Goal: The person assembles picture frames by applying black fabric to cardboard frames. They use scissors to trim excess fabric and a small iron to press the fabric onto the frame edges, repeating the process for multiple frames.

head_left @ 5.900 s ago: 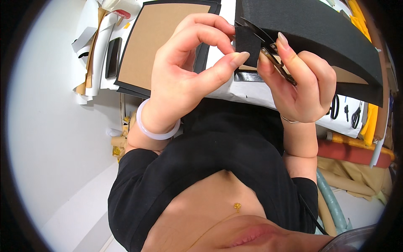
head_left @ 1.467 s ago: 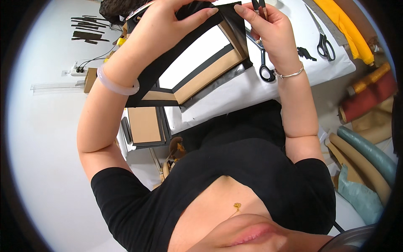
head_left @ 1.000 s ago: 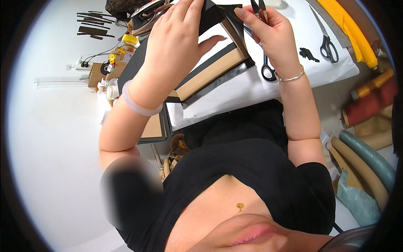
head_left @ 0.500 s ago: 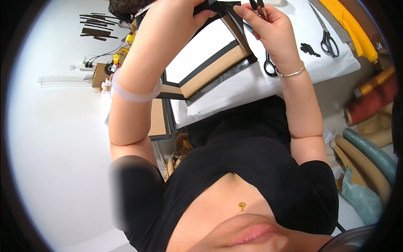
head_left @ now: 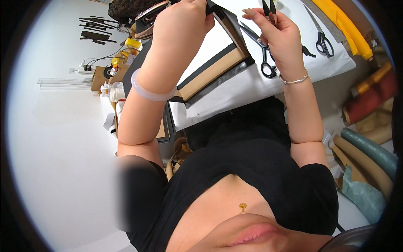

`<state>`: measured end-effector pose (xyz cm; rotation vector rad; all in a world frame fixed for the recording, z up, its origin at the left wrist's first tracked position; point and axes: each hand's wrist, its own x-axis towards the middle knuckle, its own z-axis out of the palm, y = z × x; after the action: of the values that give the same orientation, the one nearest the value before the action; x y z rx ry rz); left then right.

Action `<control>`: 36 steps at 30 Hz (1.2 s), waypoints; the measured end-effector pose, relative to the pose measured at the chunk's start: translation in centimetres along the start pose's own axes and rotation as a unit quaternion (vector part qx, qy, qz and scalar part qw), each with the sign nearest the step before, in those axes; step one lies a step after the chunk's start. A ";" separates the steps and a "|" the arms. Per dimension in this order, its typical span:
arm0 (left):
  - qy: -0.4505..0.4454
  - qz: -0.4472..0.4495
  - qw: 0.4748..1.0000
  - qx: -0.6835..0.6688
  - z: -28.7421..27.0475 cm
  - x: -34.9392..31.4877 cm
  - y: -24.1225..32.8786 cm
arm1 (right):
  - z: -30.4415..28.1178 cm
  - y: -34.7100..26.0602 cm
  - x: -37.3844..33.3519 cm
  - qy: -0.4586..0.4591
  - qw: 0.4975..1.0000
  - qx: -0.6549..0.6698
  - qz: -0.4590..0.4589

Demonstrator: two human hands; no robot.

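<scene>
A shallow box-like panel with a white middle, black bands and a tan edge strip (head_left: 214,69) lies before me, its far corner covered in black material (head_left: 226,17). My left hand (head_left: 184,19) is closed at the panel's far edge, beside that black material. What its fingers hold is hidden at the top of the picture. Right of the panel, my right hand (head_left: 282,35) is raised and closed around small black snips (head_left: 270,12), blades pointing away from me and apart. Beneath and left of this hand, large black-handled scissors (head_left: 265,59) lie partly opened on white paper.
A second pair of scissors (head_left: 322,40) lies far right, near a small black scrap (head_left: 308,52) and a yellow roll (head_left: 344,27). More material rolls (head_left: 365,147) stand lower right. A black clothes iron (head_left: 151,14) and a brown cardboard box (head_left: 98,75) are on the left.
My right hand has moved right, away from the panel's corner, with the snips still in it. My left hand has shifted right, and the iron behind it now shows more.
</scene>
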<state>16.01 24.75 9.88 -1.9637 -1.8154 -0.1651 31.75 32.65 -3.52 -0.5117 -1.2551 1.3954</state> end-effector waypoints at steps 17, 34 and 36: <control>0.059 0.043 0.996 0.054 0.8 -1.0 1.2 | -3.2 0.3 -1.6 0.085 0.996 0.003 -0.016; 0.118 0.126 0.969 0.178 2.8 -1.3 -0.5 | -6.8 1.1 -2.6 0.112 0.994 -0.010 0.005; 0.123 0.135 0.964 0.193 2.9 -1.2 -0.6 | -7.0 1.3 -2.7 0.113 0.994 -0.007 0.006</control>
<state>14.65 24.85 6.97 -1.7951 -1.2938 0.0311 37.92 33.19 -7.92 -0.6679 -1.0808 1.2990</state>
